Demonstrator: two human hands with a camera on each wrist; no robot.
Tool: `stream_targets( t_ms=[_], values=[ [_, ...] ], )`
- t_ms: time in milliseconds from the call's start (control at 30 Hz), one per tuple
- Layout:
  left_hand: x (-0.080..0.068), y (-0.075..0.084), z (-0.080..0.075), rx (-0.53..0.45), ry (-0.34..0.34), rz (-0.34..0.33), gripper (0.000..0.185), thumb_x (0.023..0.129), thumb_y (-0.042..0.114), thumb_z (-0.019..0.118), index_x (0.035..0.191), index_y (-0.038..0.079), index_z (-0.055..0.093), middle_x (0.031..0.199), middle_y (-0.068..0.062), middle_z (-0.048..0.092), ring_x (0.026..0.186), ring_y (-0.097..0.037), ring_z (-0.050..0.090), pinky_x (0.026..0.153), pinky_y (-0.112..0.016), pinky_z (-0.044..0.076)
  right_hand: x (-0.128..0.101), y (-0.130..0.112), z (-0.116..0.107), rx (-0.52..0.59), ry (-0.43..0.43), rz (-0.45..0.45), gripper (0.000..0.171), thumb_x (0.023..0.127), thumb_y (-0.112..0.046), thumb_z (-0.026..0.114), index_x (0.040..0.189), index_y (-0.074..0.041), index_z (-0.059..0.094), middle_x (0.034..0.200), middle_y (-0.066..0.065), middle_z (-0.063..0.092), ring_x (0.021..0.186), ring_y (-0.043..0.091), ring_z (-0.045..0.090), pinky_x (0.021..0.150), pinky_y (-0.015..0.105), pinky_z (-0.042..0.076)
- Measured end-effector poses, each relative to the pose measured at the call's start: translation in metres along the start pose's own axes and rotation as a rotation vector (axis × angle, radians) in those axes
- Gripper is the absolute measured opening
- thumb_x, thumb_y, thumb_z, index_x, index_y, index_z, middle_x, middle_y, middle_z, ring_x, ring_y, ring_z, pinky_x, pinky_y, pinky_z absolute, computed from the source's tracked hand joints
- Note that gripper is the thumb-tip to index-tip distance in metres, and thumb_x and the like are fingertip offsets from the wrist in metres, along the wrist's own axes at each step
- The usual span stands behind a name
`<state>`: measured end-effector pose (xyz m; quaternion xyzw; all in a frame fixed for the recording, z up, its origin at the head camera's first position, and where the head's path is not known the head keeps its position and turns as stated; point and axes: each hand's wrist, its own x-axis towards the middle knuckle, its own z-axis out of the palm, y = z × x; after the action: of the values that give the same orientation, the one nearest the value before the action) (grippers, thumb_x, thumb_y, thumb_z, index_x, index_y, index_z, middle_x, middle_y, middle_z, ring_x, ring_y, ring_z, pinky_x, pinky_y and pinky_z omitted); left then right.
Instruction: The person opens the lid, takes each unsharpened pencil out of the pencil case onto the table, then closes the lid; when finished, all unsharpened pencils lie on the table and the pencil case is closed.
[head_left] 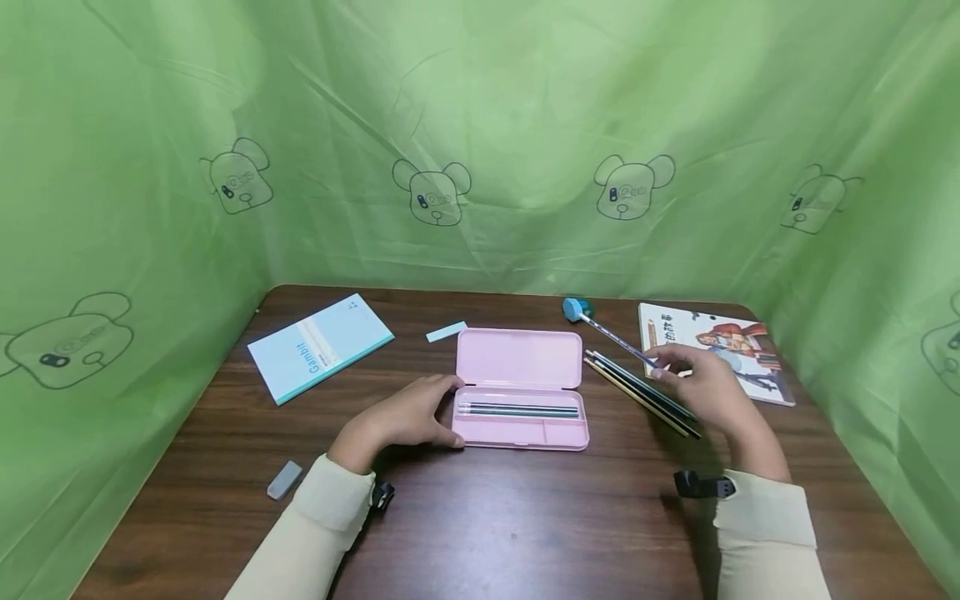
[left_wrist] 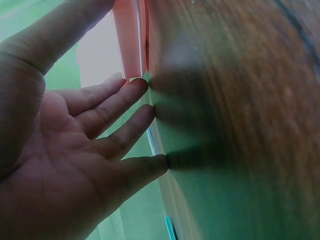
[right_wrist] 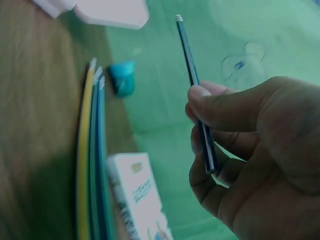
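Observation:
A pink pencil case lies open on the table with several pencils in its long rear compartment. My left hand grips its left end, thumb at the front corner and forefinger near the hinge. In the left wrist view the other fingers are spread beside the case end. My right hand pinches a dark striped pencil between thumb and fingers, raised, its eraser end pointing away. Below it lies a bundle of loose pencils, dark ones and a yellow one, on the table.
A blue pencil sharpener stands at the back, overlapped by the raised pencil's tip. Behind the right hand lies an illustrated book. A light-blue notebook, a pale strip and a grey eraser lie left of the case. Green curtains enclose the table.

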<state>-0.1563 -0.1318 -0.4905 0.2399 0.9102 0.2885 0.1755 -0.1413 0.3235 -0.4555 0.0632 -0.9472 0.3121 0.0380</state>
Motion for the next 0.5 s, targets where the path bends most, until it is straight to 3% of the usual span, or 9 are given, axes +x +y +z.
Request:
stream_targets(
  t_ms=[267,500],
  values=[
    [-0.001,-0.003,0.002,-0.002,0.012,0.021,0.085,0.085,0.031,0.100,0.153,0.003,0.058,0.157,-0.018,0.063,0.151,-0.035,0.056,0.129,-0.054,0.044,0.003,0.033,0.018,0.005,-0.104,0.024,0.024,0.102,0.000,0.076,0.126,0.003,0.077,0.097,0.014,0.079,0.088,0.019,0.068,0.075,0.028,0.051],
    [0.000,-0.002,0.001,-0.001,0.009,0.016,0.087,0.085,0.032,0.100,0.155,0.003,0.057,0.158,-0.018,0.062,0.152,-0.035,0.055,0.129,-0.054,0.044,0.005,0.041,0.026,0.001,-0.152,0.036,0.020,0.103,0.000,0.074,0.123,0.002,0.078,0.098,0.012,0.080,0.089,0.018,0.068,0.078,0.031,0.052]
  ],
)
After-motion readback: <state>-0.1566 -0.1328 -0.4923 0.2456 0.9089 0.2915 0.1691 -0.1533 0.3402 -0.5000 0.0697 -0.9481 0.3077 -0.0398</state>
